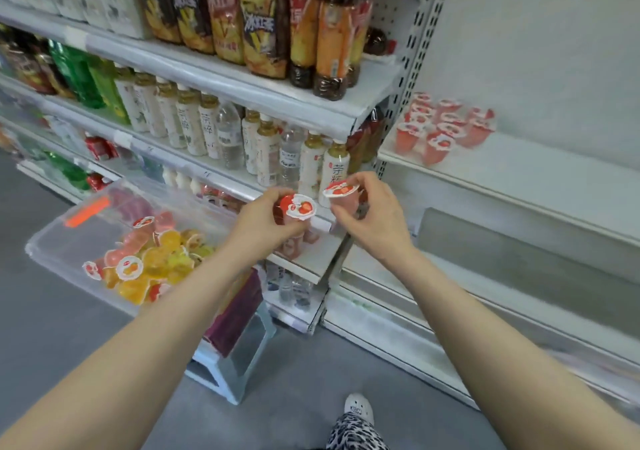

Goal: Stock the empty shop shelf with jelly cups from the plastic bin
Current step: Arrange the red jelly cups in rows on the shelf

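My left hand [263, 222] grips a pink jelly cup [297, 208] with a red-and-white strawberry lid. Just to its right, my right hand [372, 212] holds a second strawberry jelly cup [341, 191]. Both hands hover in front of the drinks shelving, between the bin and the white shelf. The clear plastic bin [69, 238] sits low on the left and holds several jelly cups [152, 259] in orange, yellow and red. On the white shelf [519, 165] at the upper right, several strawberry jelly cups [443, 127] stand in a cluster near its left end.
Drink bottles [242, 137] and snack bags [221, 13] fill the shelves on the left. A grey step stool [239, 356] stands under the bin beside a purple item. More white shelves [519, 276] run below the stocked one. My shoe [358, 408] is on the grey floor.
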